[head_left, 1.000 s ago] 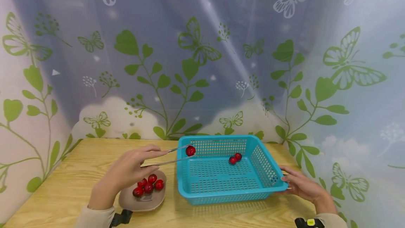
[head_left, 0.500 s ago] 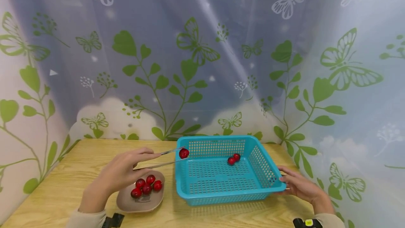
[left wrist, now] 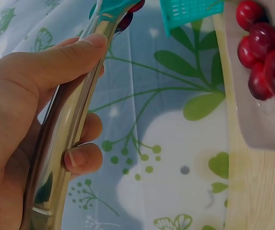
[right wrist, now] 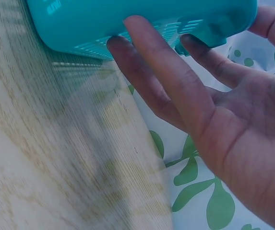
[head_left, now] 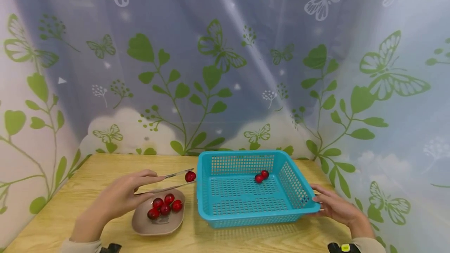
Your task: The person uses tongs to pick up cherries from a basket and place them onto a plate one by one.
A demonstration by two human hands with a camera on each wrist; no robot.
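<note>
Head view: gripping metal tongs [left wrist: 72,115] in left hand [head_left: 119,194], with one red fruit [head_left: 190,177] between the tips, just outside the left rim of the blue basket [head_left: 253,216]. Holding the basket's front right corner with right hand [head_left: 335,207]. Counted five fruits [head_left: 165,209] on a plate [head_left: 141,220], between basket and the desk's [head_left: 116,167] left edge; two fruits [head_left: 258,179] inside basket, near its back right corner. Noted behind the desk's back edge: leaf-patterned curtain [head_left: 260,100].
</note>
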